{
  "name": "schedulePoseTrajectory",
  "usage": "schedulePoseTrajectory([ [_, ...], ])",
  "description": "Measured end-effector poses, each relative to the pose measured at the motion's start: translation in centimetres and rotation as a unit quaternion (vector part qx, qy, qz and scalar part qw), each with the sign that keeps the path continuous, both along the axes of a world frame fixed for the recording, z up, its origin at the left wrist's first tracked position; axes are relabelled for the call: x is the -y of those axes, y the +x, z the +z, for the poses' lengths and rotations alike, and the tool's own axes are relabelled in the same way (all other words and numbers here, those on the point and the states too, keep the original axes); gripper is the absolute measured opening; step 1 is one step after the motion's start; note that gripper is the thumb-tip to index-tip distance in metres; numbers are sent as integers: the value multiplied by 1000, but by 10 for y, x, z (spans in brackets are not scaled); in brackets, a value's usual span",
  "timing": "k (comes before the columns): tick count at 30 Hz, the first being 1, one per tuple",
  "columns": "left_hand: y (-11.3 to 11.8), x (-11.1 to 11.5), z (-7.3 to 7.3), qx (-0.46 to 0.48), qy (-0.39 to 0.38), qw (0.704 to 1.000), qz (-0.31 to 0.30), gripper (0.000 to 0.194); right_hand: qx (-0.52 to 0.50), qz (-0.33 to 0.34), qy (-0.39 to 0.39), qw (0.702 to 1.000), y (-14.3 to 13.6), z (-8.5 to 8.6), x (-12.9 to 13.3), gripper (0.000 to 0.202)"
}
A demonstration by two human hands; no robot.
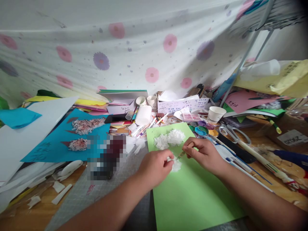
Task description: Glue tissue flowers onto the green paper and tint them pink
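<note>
On a sheet of light green paper [187,199] lie fluffy clumps of crumpled white paper [175,137] near the top edge. A smaller white paper tuft [176,165] sits below them. My left hand [155,166] is closed at this tuft's left side, pinching a bit of white paper. From the right, my right hand [203,154] pinches a short, slim tool [182,154], its tip angled down at the tuft. Its exact kind is too small to make out, and my fingers cover its upper part.
Left of the green sheet are a grey cutting mat [79,192] and blue paper [53,144] bearing clumps of shavings. Behind stand paper cups [216,114] and scattered pens. Scissors [234,133], a long brush-like stick [262,160] and a blue glue gun [288,157] lie to the right.
</note>
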State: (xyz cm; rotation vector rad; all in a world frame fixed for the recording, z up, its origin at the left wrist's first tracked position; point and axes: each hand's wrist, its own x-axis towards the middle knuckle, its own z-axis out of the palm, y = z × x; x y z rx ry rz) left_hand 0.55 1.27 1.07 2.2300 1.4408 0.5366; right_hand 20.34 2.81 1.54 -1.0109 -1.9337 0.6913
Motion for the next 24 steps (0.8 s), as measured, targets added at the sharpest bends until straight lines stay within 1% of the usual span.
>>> schedulePoseTrajectory([
  [2,-12,-6,8,0,8,1000,19,17,-24,-5,-9,1000,2,-1,-3,29],
  [3,-23,-11,13,-2,13,999,35,19,-35,-7,-12,999,3,-1,-4,29],
  [4,-35,-17,20,-7,24,997,74,19,-44,-9,-14,999,3,-1,-4,29],
  [5,-50,-23,27,-19,42,991,127,20,-52,-13,-15,998,4,-1,-5,30],
  [7,-80,-35,40,-72,74,970,219,18,-61,-21,-17,998,5,-1,-5,30],
  [9,-107,-44,52,-97,80,959,255,15,-63,-29,-20,997,6,1,-5,30],
  [10,-117,-46,56,-120,77,950,279,15,-62,-32,-22,997,6,1,-5,30],
  [11,-124,-47,60,-134,80,942,296,16,-60,-34,-24,997,6,2,-5,31],
  [13,-130,-47,64,-155,81,934,311,18,-54,-37,-24,998,6,2,-6,32],
  [15,-129,-45,63,-161,77,935,308,18,-47,-39,-22,998,7,1,-8,31],
  [16,-126,-45,62,-164,73,938,295,17,-44,-40,-19,998,7,0,-8,31],
  [21,-115,-47,46,-196,40,965,167,18,-36,-40,-9,999,8,-1,-9,30],
  [24,-107,-46,38,-216,25,968,126,22,-34,-46,0,998,9,-1,-10,30],
])
